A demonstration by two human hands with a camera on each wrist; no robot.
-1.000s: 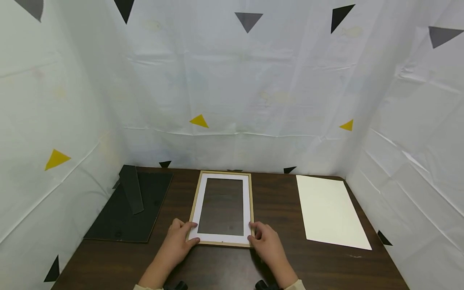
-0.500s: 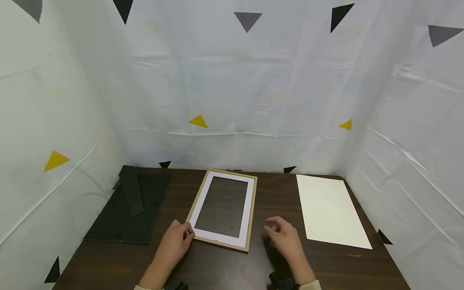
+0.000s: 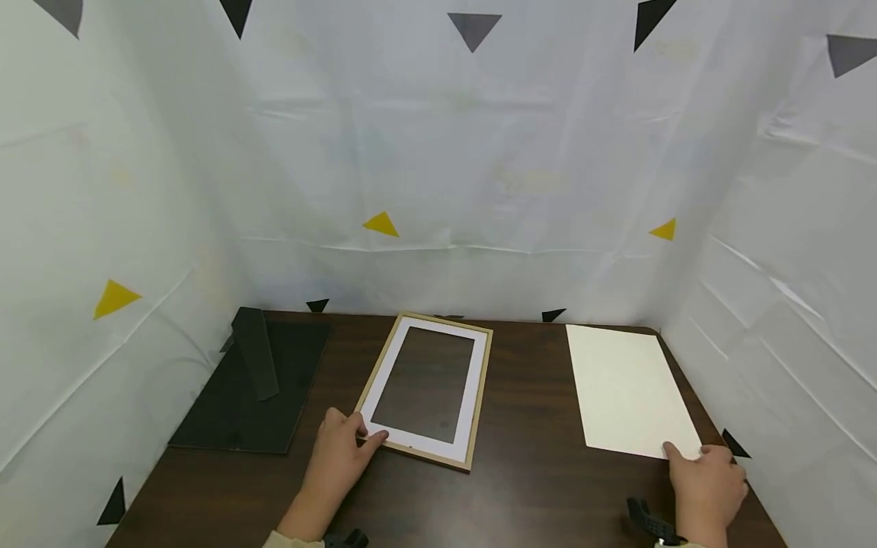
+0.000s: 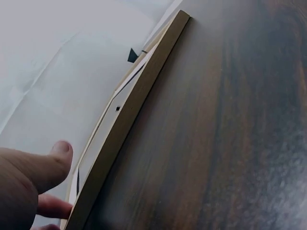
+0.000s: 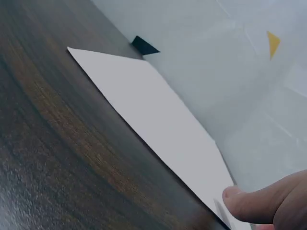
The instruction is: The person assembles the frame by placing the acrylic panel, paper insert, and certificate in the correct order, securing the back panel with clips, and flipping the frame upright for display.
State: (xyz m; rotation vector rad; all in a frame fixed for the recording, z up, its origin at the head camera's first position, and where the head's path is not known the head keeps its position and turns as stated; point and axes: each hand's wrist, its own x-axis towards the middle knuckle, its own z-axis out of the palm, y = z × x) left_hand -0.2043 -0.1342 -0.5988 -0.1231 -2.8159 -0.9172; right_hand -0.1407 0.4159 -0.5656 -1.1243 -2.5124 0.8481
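Head view: the right hand (image 3: 709,483) is at the near right corner of the sheet (image 3: 626,388), which lies flat on the right of the table (image 3: 534,457), well apart from the frame (image 3: 477,396). Its thumb meets the near edge and its fingers bend around the corner. The step seems to be taking up the sheet; this calls for easing a fingertip beneath the corner and lifting slowly, lest the paper crease. The left hand (image 3: 339,457) is at the frame's near left corner, where a light touch should be enough. The sheet is plain and cream. The frame is pale, turned slightly askew, with a white mat (image 3: 418,441) around a window showing brown.

Left wrist view: the thumb (image 4: 55,165) stands clear of the frame while a finger reaches its edge, so this hand is loose rather than gripping. The mat bears a small dark mark.

Right wrist view: the thumb (image 5: 249,201) overlaps the sheet's corner and little else of the hand shows; I cannot tell whether it is pinching. The sheet looks thin, greyer here and unmarked, so a broad, gentle hold would probably suit it.
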